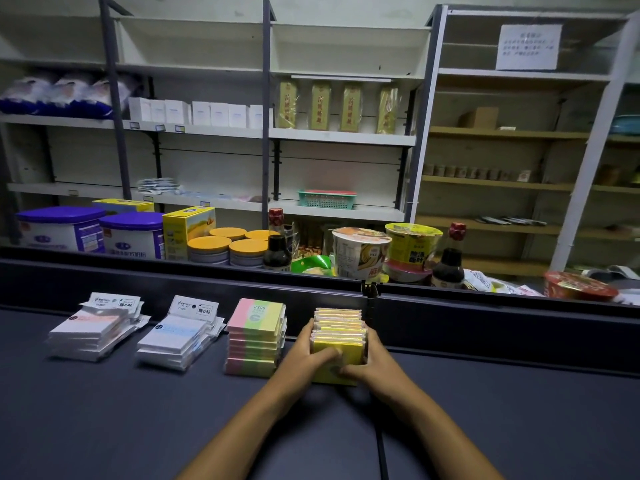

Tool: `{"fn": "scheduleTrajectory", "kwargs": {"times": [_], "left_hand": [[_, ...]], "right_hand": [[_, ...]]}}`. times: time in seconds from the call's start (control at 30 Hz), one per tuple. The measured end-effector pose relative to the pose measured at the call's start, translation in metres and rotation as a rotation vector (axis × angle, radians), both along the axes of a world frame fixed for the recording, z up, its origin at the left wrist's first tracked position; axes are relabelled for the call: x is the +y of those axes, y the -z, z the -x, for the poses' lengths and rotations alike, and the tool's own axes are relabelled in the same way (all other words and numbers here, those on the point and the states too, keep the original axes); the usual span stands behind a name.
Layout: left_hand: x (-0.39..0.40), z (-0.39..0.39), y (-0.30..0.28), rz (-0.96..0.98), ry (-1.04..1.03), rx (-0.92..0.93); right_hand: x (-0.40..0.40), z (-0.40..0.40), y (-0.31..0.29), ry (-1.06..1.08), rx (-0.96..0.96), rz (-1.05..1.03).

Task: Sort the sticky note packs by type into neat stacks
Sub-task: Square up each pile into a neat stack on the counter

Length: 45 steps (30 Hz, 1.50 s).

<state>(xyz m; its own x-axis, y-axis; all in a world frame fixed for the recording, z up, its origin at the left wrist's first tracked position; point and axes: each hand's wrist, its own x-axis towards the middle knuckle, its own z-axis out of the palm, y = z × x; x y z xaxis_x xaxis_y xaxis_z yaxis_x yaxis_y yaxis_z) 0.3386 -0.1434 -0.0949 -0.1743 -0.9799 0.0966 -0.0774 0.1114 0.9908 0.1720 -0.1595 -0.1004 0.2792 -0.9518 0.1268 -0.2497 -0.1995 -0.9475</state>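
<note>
Dark counter (104, 427) fills the lower half of the view, bare surface running left to right; a raised dark ledge (485, 327) borders its far edge; grocery items stand behind the ledge, shelving behind those.

Both forearms enter from the bottom edge and converge on the yellow stack (338, 336), the rightmost of four stacks near the ledge; elbows and upper arms are cut off by the frame.

Left hand (304, 355): palm against the stack's left side, fingers curled round onto the near face of the stack, thumb up along the left edge; grasping the stack.
Right hand (374, 358): palm against the right side, fingers curled in across the lower front of the stack, tips close to those of the left hand; also grasping the stack. The yellow stack is thus held from both sides, base on the counter.

Remaining stacks, in a row to the left: pink-and-green stack (254, 337), just beside the left hand, tidy; blue-labelled white stack (180, 336), packs fanned slightly, hang tabs pointing to the ledge; pink-labelled white stack (95, 329), farthest left, likewise fanned.

Hard to make out: the lower front of the yellow stack is hidden by the fingers; pack count in any stack cannot be told; print on the hang tabs is too small to read; the right thumb is not visible.
</note>
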Motion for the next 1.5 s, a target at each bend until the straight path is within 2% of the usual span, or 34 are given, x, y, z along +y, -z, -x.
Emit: {"fn": "scheduleTrajectory", "kwargs": {"times": [0.17, 0.47, 0.63, 0.8, 0.93, 1.07, 1.5], "left_hand": [[-0.002, 0.002, 0.0, 0.007, -0.025, 0.004], [-0.002, 0.006, -0.002, 0.142, 0.003, -0.057], [-0.001, 0.004, -0.003, 0.169, 0.044, -0.113], [-0.002, 0.0, -0.004, 0.211, -0.024, -0.085], [-0.002, -0.002, 0.002, 0.215, -0.014, -0.159], [-0.003, -0.003, -0.001, 0.253, -0.039, -0.139], [-0.007, -0.002, 0.01, 0.238, -0.011, -0.197]], "right_hand": [[0.0, -0.004, 0.004, -0.002, 0.001, 0.008], [0.004, -0.005, 0.005, 0.007, -0.041, 0.134], [0.003, -0.005, 0.009, 0.035, 0.004, 0.149], [0.0, -0.006, 0.009, 0.09, 0.014, 0.219], [0.003, -0.007, 0.013, 0.064, 0.086, 0.232], [0.001, -0.006, 0.008, 0.097, 0.092, 0.285], [-0.004, -0.001, 0.015, 0.135, 0.107, 0.263]]}}
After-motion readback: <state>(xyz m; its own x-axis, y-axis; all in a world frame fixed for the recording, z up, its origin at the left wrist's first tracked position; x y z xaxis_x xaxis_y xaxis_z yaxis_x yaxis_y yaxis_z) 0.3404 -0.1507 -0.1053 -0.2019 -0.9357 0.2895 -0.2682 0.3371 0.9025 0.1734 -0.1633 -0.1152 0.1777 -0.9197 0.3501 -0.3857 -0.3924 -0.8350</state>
